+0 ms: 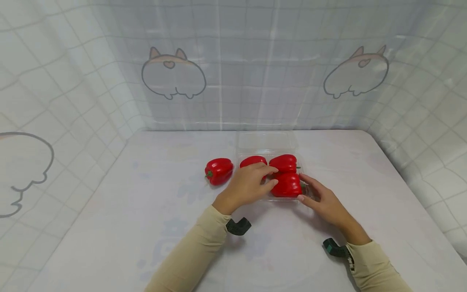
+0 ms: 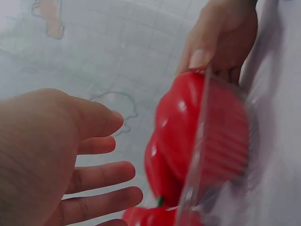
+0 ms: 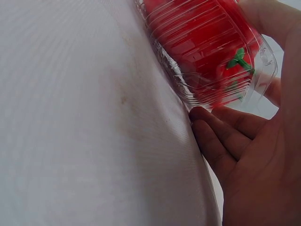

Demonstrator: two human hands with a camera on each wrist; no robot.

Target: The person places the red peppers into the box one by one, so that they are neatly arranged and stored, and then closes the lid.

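A clear plastic box (image 1: 286, 199) holds several red peppers, among them a front right one (image 1: 288, 185) and a back right one (image 1: 283, 163). Over its left part hovers my left hand (image 1: 248, 184), fingers spread and bent a little; in the left wrist view this hand (image 2: 61, 160) has nothing between its fingers. My right hand (image 1: 326, 205) is at the box's right side, thumb and fingers around its near right corner. The right wrist view shows the fingers of the right hand (image 3: 258, 150) by the ribbed wall of the box (image 3: 202, 52), a green stem showing through.
One more red pepper (image 1: 219, 171) lies on the white table (image 1: 153, 202), left of the box. The box's clear lid (image 1: 266, 141) lies folded back behind it. Patterned curtains (image 1: 248, 73) stand behind the table and at both sides.
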